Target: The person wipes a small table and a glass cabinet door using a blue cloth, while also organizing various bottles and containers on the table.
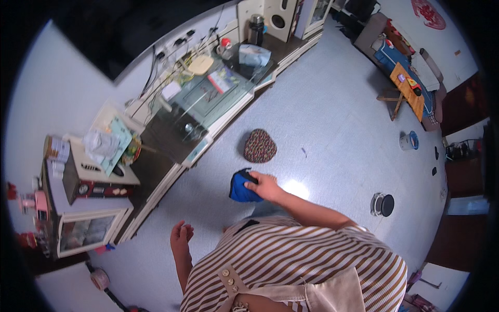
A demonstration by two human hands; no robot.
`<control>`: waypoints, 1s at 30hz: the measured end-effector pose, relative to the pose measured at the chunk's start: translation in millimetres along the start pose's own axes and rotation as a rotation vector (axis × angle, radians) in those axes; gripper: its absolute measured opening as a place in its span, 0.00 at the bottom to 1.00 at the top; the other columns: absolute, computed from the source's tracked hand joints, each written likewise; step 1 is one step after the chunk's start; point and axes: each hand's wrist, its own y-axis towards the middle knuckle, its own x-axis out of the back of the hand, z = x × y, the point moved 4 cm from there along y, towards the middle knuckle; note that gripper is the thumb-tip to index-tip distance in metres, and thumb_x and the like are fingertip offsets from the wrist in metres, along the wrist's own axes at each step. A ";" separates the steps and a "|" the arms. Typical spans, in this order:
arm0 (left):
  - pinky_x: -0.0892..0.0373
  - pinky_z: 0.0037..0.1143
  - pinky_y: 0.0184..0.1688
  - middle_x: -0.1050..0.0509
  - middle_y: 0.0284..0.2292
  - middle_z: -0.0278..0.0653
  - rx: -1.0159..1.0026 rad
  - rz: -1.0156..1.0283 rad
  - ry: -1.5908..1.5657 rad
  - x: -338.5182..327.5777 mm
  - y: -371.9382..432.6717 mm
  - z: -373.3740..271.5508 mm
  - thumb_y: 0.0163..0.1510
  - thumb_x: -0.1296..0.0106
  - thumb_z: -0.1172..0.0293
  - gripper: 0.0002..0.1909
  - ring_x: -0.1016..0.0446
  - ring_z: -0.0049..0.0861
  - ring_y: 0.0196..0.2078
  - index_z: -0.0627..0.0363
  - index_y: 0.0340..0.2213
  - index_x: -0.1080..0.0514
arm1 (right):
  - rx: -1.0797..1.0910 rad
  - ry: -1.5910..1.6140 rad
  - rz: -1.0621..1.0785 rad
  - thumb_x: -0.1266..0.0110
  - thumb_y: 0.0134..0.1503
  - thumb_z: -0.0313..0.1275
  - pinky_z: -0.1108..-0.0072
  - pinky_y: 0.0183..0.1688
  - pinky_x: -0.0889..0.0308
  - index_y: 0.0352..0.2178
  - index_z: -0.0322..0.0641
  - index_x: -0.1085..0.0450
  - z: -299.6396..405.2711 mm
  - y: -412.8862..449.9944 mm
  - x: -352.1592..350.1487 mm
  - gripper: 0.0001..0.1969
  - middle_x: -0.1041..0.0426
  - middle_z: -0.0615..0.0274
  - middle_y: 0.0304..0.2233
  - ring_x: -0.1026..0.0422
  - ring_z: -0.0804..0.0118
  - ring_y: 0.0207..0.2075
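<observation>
My right hand [267, 186] is closed on a blue cloth item with black edging [242, 188], held in front of my body above the floor. Its exact kind is hard to tell. My left hand [181, 233] hangs at my left side, fingers loosely curled and apart, with nothing in it. Just beyond the blue cloth item, a rounded, multicoloured woven cushion [260, 146] lies on the floor. To the left runs a long low TV cabinet [171, 156] with a glass-covered middle part.
On the cabinet stand a dark thermos [256, 30], a tissue pack [254, 55], a white router [200, 64] and a speaker box [105, 183]. Rightward are a round stool with a dark top [387, 205], a bin [408, 141], a wooden folding table [407, 91] and a sofa [436, 109].
</observation>
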 end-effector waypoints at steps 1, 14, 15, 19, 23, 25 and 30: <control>0.26 0.28 0.50 0.23 0.41 0.41 -0.015 0.016 0.001 -20.2 11.9 -9.6 0.66 0.53 0.69 0.16 0.24 0.27 0.43 0.60 0.52 0.30 | 0.012 0.061 -0.006 0.40 0.60 0.34 0.71 0.51 0.32 0.51 0.37 0.29 -19.6 10.4 11.4 0.19 0.21 0.50 0.44 0.23 0.61 0.45; 0.27 0.26 0.47 0.21 0.42 0.42 -0.198 0.431 0.304 -287.5 100.1 -76.9 0.65 0.52 0.71 0.16 0.23 0.25 0.42 0.62 0.53 0.29 | -0.079 0.216 -0.523 0.39 0.59 0.34 0.69 0.52 0.33 0.51 0.32 0.29 -150.3 46.8 260.3 0.22 0.22 0.49 0.46 0.25 0.57 0.49; 0.27 0.25 0.47 0.21 0.42 0.42 -0.236 0.459 0.366 -296.7 102.5 -81.5 0.65 0.52 0.71 0.16 0.23 0.24 0.42 0.62 0.53 0.29 | -0.100 0.254 -0.562 0.39 0.59 0.34 0.70 0.51 0.32 0.50 0.31 0.29 -152.6 45.2 277.2 0.21 0.22 0.51 0.44 0.25 0.59 0.47; 0.27 0.25 0.46 0.21 0.42 0.42 -0.185 0.453 0.370 -322.5 119.1 -102.2 0.65 0.52 0.72 0.17 0.22 0.24 0.42 0.61 0.54 0.30 | -0.100 0.458 -0.643 0.43 0.62 0.28 0.80 0.41 0.32 0.48 0.34 0.29 -105.4 26.5 327.3 0.15 0.24 0.64 0.36 0.28 0.74 0.37; 0.27 0.25 0.47 0.21 0.43 0.43 -0.192 0.463 0.391 -344.8 153.3 -106.2 0.65 0.53 0.72 0.17 0.22 0.25 0.43 0.62 0.54 0.30 | -0.168 0.555 -0.707 0.44 0.63 0.28 0.79 0.42 0.31 0.48 0.34 0.29 -100.7 11.5 344.9 0.13 0.24 0.63 0.37 0.27 0.72 0.38; 0.27 0.25 0.47 0.22 0.43 0.44 -0.189 0.497 0.325 -368.5 168.3 -112.8 0.66 0.53 0.71 0.18 0.22 0.26 0.43 0.63 0.54 0.31 | -0.111 0.542 -0.781 0.44 0.63 0.28 0.78 0.44 0.31 0.48 0.35 0.29 -112.2 7.1 353.6 0.13 0.23 0.61 0.38 0.27 0.71 0.39; 0.27 0.25 0.48 0.22 0.44 0.44 -0.193 0.591 0.364 -432.3 195.1 -129.1 0.66 0.53 0.70 0.18 0.22 0.27 0.44 0.62 0.54 0.31 | -0.207 0.571 -0.847 0.43 0.63 0.29 0.75 0.51 0.31 0.58 0.26 0.37 -146.1 10.5 370.6 0.26 0.25 0.52 0.50 0.26 0.64 0.47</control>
